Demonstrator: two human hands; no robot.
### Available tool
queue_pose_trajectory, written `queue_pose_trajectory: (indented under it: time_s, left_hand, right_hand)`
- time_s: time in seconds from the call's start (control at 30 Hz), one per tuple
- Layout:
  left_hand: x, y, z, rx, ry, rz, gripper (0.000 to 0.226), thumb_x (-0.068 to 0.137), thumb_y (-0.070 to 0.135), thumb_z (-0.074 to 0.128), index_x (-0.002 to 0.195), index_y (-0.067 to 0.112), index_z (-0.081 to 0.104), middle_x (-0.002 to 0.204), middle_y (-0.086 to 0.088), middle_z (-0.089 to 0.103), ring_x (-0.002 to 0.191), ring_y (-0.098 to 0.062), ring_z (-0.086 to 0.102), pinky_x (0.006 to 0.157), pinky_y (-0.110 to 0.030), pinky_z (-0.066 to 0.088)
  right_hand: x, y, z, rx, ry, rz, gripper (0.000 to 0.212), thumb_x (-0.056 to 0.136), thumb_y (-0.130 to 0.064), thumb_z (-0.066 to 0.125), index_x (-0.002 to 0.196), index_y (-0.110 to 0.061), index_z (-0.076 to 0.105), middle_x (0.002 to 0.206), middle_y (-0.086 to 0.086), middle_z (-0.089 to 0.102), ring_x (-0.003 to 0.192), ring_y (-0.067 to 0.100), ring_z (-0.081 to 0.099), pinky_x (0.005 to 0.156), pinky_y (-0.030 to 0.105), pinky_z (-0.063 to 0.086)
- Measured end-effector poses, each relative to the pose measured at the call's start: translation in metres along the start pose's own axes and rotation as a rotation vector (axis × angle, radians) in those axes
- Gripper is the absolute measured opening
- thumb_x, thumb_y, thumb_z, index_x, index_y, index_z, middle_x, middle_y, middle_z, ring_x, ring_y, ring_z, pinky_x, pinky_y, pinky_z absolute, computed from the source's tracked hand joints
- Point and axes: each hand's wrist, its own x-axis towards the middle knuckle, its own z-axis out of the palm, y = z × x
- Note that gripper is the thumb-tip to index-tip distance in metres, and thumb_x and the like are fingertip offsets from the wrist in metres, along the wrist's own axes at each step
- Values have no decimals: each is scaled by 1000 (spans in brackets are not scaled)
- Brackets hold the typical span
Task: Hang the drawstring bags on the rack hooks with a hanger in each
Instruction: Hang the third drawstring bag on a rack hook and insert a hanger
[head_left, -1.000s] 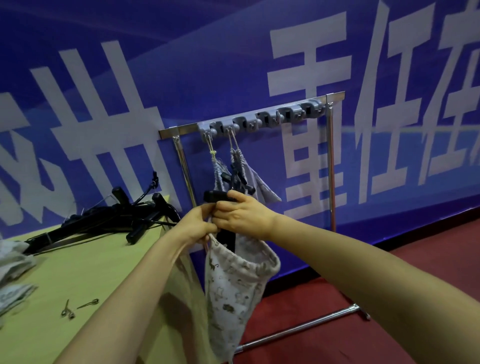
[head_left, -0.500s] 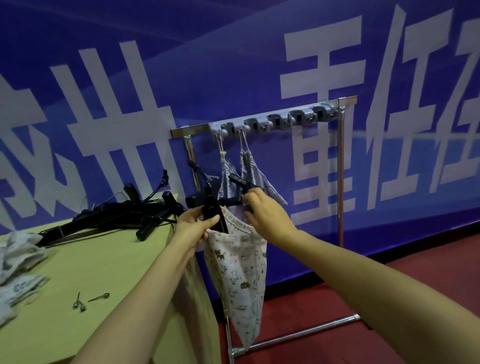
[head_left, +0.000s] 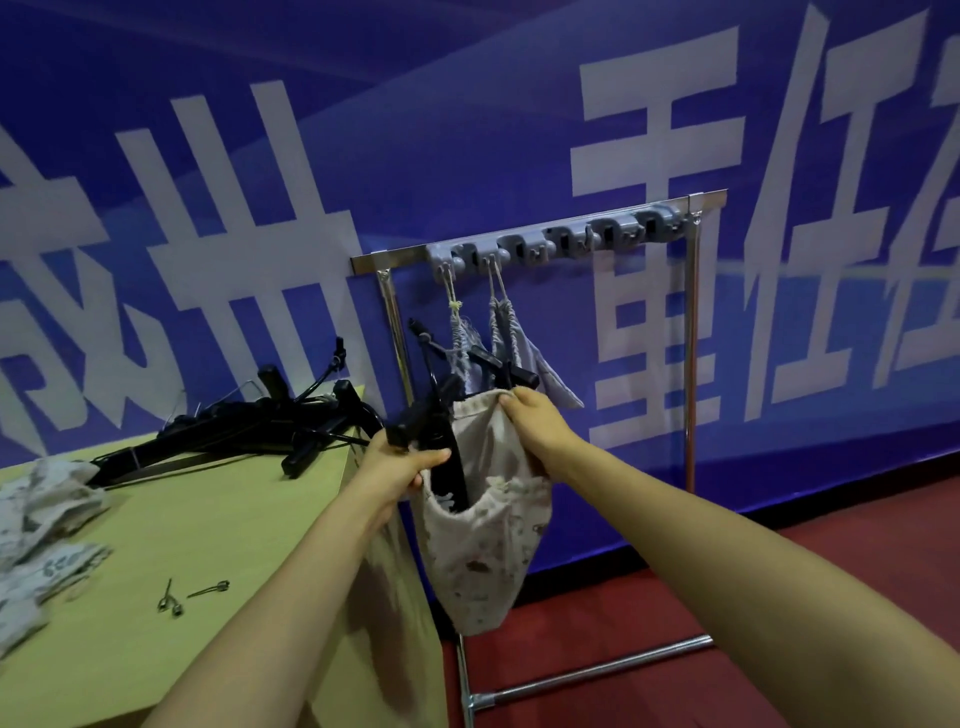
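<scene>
Left hand (head_left: 402, 465) closed around the near rim of a printed drawstring bag (head_left: 485, 545) and, together with it, the body of a black hanger (head_left: 441, 447); fingers (head_left: 434, 457) curled over the hanger's bar. Hanger standing tilted, lower end sunk into the bag's open mouth just right of that hand, upper end and hook rising above and beyond it. Right hand (head_left: 537, 423) pinched shut on the far rim of the same bag, thumb and fingertips (head_left: 506, 397) gripping the cloth, holding the mouth stretched open between the two hands. Bag sagging below both hands, off the table's right edge, not on any hook.

Just beyond and above the right hand, two grey drawstring bags (head_left: 511, 358) hung by their cords from the grey hook strip (head_left: 550, 244) on a chrome rack (head_left: 691, 364), black hanger ends poking out of them. Remaining hooks further right of the hands bare.

Left of the left hand, a yellow-green table (head_left: 208, 519) carrying a heap of black hangers (head_left: 244, 423), further left a pile of printed cloth bags (head_left: 41, 525), and nearer, two small metal pins (head_left: 192, 597). Behind everything, a blue banner (head_left: 467, 130) with large white characters; red floor (head_left: 675, 597) below the right forearm
</scene>
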Motion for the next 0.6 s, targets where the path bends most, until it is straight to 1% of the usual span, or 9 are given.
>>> queue_pose_trajectory:
  time_s: [0.07, 0.13, 0.2, 0.3, 0.37, 0.43, 0.47, 0.53, 0.6]
  left_hand:
    - [1, -3, 8, -14, -15, 34, 18, 82, -2, 67, 84, 13, 57, 58, -5, 42, 27, -3, 33, 34, -13, 28]
    - [2, -4, 14, -20, -2, 56, 15, 82, 2, 68, 90, 10, 59, 59, -5, 45, 29, -3, 34, 36, -15, 28]
    - [4, -4, 16, -21, 2, 63, 16, 81, 2, 70, 92, 8, 61, 60, -4, 48, 31, -3, 35, 37, -17, 30]
    - [3, 0, 19, 25, -90, 82, 14, 80, 0, 69, 85, 11, 63, 62, -3, 51, 40, -7, 38, 36, -16, 33]
    - [0, 3, 26, 44, -129, 124, 16, 82, 1, 68, 82, 16, 63, 63, -4, 51, 41, -8, 38, 35, -15, 33]
    - [-2, 3, 37, 57, -124, 159, 13, 83, 3, 67, 88, 14, 63, 67, -8, 51, 37, -7, 39, 33, -14, 32]
    - [-3, 3, 45, 65, -104, 178, 16, 83, 4, 68, 96, 11, 62, 71, -10, 52, 38, -8, 40, 33, -14, 33]
    - [-3, 4, 59, 99, -60, 206, 33, 80, 5, 71, 110, 5, 60, 79, -9, 57, 51, -12, 47, 41, -19, 43]
    - [-3, 6, 72, 89, -30, 191, 39, 77, 2, 74, 111, 5, 55, 82, -5, 57, 62, -13, 51, 50, -23, 51]
  right_hand:
    - [0, -9, 6, 142, -26, 48, 31, 101, -23, 38, 71, -19, 47, 73, 4, 51, 71, 19, 50, 69, 34, 44]
    - [-1, -12, 9, 166, -14, 56, 30, 101, -22, 37, 73, -17, 47, 76, 7, 52, 73, 20, 51, 69, 33, 42]
    - [0, -12, 1, 70, 67, 12, 27, 100, -22, 38, 77, -12, 48, 80, 11, 51, 76, 22, 50, 71, 33, 40]
    - [1, -7, -23, -66, 183, -20, 26, 96, -22, 47, 78, -2, 50, 69, 10, 46, 64, 19, 44, 58, 31, 33]
    - [3, -1, -38, -87, 237, -1, 27, 92, -24, 54, 74, -4, 52, 70, 13, 46, 65, 21, 43, 58, 31, 32]
    - [2, 3, -47, -73, 233, 15, 26, 91, -27, 57, 73, -9, 50, 66, 12, 42, 62, 21, 40, 58, 32, 32]
    - [2, 6, -51, -53, 225, 30, 27, 91, -29, 57, 73, -10, 49, 63, 10, 39, 59, 21, 38, 56, 31, 31]
    - [-2, 8, -58, 0, 186, 58, 33, 93, -33, 56, 69, -13, 46, 60, 9, 34, 53, 18, 35, 50, 26, 29]
    - [-6, 7, -65, 55, 137, 68, 34, 93, -36, 55, 69, -13, 47, 61, 12, 39, 52, 19, 41, 47, 23, 34]
